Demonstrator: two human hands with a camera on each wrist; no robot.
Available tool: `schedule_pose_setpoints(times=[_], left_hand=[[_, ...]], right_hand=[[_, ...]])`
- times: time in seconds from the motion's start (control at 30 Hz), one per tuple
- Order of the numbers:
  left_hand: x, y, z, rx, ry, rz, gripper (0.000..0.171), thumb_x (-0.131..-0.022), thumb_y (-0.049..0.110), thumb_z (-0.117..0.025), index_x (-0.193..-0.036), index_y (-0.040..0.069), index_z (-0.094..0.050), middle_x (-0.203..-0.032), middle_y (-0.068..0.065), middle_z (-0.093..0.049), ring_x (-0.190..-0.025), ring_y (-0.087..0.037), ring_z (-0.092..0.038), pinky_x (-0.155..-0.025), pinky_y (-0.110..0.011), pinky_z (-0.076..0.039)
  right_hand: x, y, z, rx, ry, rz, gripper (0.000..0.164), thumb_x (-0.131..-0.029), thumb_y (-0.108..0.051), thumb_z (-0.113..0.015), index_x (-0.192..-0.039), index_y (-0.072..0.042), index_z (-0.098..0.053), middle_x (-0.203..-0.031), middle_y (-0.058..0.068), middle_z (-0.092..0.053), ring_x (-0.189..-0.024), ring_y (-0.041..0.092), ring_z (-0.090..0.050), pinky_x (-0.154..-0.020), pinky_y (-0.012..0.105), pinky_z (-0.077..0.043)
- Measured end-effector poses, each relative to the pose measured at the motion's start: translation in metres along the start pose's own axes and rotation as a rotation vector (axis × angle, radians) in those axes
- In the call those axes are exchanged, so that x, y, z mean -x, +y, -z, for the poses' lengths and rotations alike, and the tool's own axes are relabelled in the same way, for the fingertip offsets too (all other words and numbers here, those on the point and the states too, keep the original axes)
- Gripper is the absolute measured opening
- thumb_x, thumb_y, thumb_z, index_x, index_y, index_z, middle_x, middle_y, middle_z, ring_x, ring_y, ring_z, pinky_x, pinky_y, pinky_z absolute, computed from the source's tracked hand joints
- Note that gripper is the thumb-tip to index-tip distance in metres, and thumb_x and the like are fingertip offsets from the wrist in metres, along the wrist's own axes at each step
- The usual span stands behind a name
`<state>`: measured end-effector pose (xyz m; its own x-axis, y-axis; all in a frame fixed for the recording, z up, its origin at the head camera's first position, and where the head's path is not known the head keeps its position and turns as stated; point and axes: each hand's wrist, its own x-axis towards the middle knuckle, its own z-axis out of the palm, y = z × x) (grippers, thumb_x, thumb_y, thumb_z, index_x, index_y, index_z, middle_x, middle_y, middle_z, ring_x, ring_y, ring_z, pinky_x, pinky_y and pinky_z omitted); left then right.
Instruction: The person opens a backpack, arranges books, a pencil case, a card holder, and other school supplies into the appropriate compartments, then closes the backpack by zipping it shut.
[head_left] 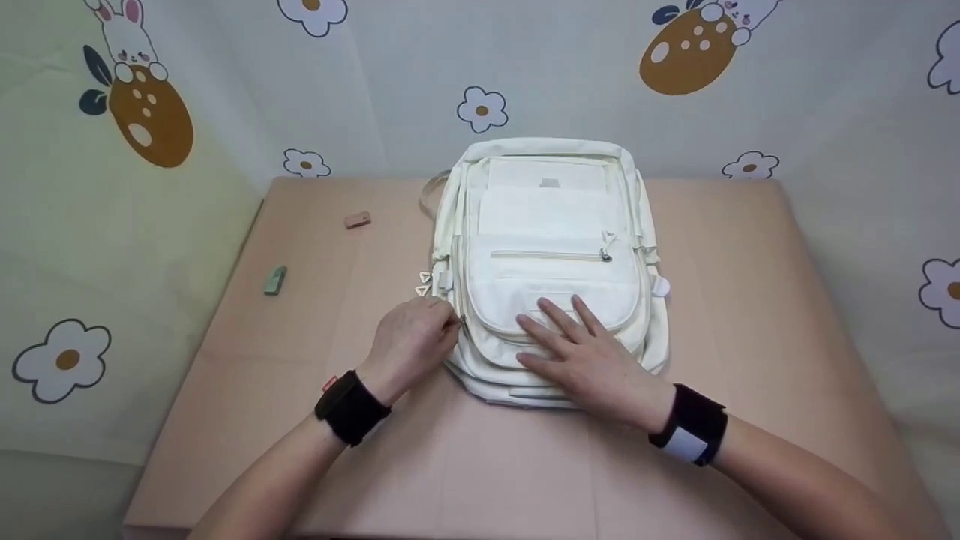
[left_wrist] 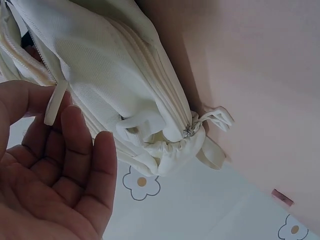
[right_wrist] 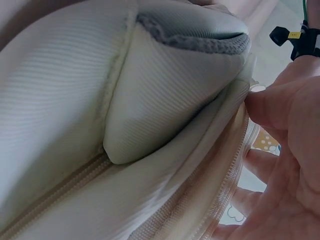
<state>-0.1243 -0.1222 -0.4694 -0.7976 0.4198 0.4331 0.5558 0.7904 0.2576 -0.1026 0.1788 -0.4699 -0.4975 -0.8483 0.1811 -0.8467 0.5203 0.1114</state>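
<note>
A cream-white backpack (head_left: 551, 217) lies on the table with its front panel facing up. At its left edge my left hand (head_left: 412, 334) pinches a fabric zipper pull (left_wrist: 56, 102) between thumb and forefinger. In the left wrist view, the zipper's teeth are parted beside the pull, leaving a narrow gap. My right hand (head_left: 592, 364) rests on the lower front of the bag, its fingers spread. The right wrist view shows the right fingers (right_wrist: 267, 107) against the bag beside a long zipper (right_wrist: 235, 170).
On the table (head_left: 300, 360), left of the bag, are a small pink block (head_left: 358, 220) and a small green block (head_left: 275, 280). A patterned cloth (head_left: 405, 82) hangs behind the table and at its sides. A strap loop (head_left: 433, 195) sticks out at the bag's upper left.
</note>
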Motion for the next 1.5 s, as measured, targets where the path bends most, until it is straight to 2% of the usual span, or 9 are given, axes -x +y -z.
schedule_pose_setpoints(times=[0.17, 0.4, 0.47, 0.67, 0.83, 0.97, 1.1, 1.3, 1.5], left_hand=[[0.007, 0.006, 0.0, 0.01, -0.007, -0.034, 0.018, -0.085, 0.005, -0.075, -0.077, 0.015, -0.062, -0.069, 0.005, -0.056, -0.061, -0.018, -0.052, -0.052, -0.035, -0.04], [0.01, 0.008, -0.002, 0.007, -0.007, -0.027, 0.02, -0.087, 0.008, -0.075, -0.077, 0.016, -0.059, -0.067, 0.006, -0.052, -0.06, -0.017, -0.049, -0.052, -0.035, -0.039], [0.01, 0.008, -0.003, 0.008, -0.008, -0.028, 0.019, -0.087, 0.008, -0.075, -0.078, 0.016, -0.061, -0.067, 0.006, -0.052, -0.06, -0.017, -0.05, -0.052, -0.034, -0.039], [0.011, 0.007, -0.002, 0.011, -0.004, -0.035, 0.016, -0.086, 0.007, -0.076, -0.08, 0.016, -0.064, -0.069, 0.006, -0.056, -0.061, -0.017, -0.052, -0.052, -0.033, -0.04], [0.012, 0.006, -0.001, 0.009, 0.01, -0.044, 0.015, -0.085, 0.007, -0.076, -0.082, 0.015, -0.065, -0.07, 0.006, -0.058, -0.061, -0.017, -0.052, -0.052, -0.033, -0.041], [0.013, 0.006, -0.001, 0.009, 0.016, -0.043, 0.017, -0.084, 0.006, -0.077, -0.081, 0.015, -0.064, -0.069, 0.006, -0.056, -0.06, -0.016, -0.051, -0.052, -0.033, -0.04], [0.014, 0.007, 0.0, 0.003, 0.007, -0.041, 0.017, -0.083, 0.005, -0.076, -0.08, 0.015, -0.063, -0.069, 0.005, -0.055, -0.06, -0.016, -0.05, -0.052, -0.033, -0.04], [0.014, 0.013, 0.003, 0.009, -0.026, -0.032, 0.018, -0.081, 0.006, -0.076, -0.079, 0.016, -0.061, -0.068, 0.006, -0.053, -0.059, -0.015, -0.049, -0.051, -0.032, -0.039], [0.02, 0.028, 0.004, 0.009, -0.041, -0.08, 0.019, -0.078, 0.007, -0.076, -0.077, 0.017, -0.061, -0.067, 0.01, -0.052, -0.057, -0.011, -0.047, -0.05, -0.028, -0.038]], right_hand=[[0.001, 0.0, -0.001, -0.002, 0.016, -0.001, 0.048, -0.09, -0.014, -0.068, -0.137, -0.026, -0.067, -0.164, 0.011, -0.033, -0.152, 0.042, -0.021, -0.116, 0.068, -0.019], [0.003, 0.0, 0.0, -0.012, 0.035, 0.008, 0.044, -0.093, -0.017, -0.065, -0.136, -0.025, -0.067, -0.163, 0.011, -0.034, -0.151, 0.042, -0.023, -0.117, 0.067, -0.02], [0.006, 0.002, 0.0, -0.039, 0.085, 0.022, 0.039, -0.095, -0.018, -0.063, -0.134, -0.023, -0.069, -0.161, 0.013, -0.038, -0.15, 0.041, -0.027, -0.117, 0.065, -0.022], [0.023, 0.006, 0.004, -0.152, 0.329, 0.05, 0.028, -0.098, -0.02, -0.061, -0.122, -0.013, -0.074, -0.148, 0.016, -0.054, -0.138, 0.041, -0.046, -0.114, 0.06, -0.032], [0.039, 0.009, 0.007, -0.178, 0.431, 0.008, 0.019, -0.096, -0.017, -0.067, -0.112, -0.013, -0.076, -0.127, 0.011, -0.067, -0.118, 0.035, -0.06, -0.102, 0.052, -0.045], [0.043, 0.013, 0.005, -0.179, 0.452, -0.012, 0.012, -0.092, -0.013, -0.072, -0.103, -0.012, -0.076, -0.109, 0.004, -0.069, -0.1, 0.028, -0.063, -0.086, 0.044, -0.049], [0.04, 0.016, 0.0, -0.147, 0.448, -0.017, 0.006, -0.092, -0.009, -0.07, -0.095, -0.012, -0.074, -0.101, 0.0, -0.069, -0.092, 0.024, -0.063, -0.08, 0.041, -0.049], [0.038, 0.017, -0.005, -0.116, 0.416, -0.025, 0.012, -0.092, -0.005, -0.062, -0.093, -0.012, -0.071, -0.1, -0.001, -0.069, -0.088, 0.02, -0.064, -0.072, 0.038, -0.049], [0.039, 0.016, -0.007, -0.129, 0.413, -0.026, 0.014, -0.085, 0.001, -0.071, -0.095, -0.01, -0.07, -0.102, 0.0, -0.069, -0.088, 0.019, -0.065, -0.071, 0.038, -0.053]])
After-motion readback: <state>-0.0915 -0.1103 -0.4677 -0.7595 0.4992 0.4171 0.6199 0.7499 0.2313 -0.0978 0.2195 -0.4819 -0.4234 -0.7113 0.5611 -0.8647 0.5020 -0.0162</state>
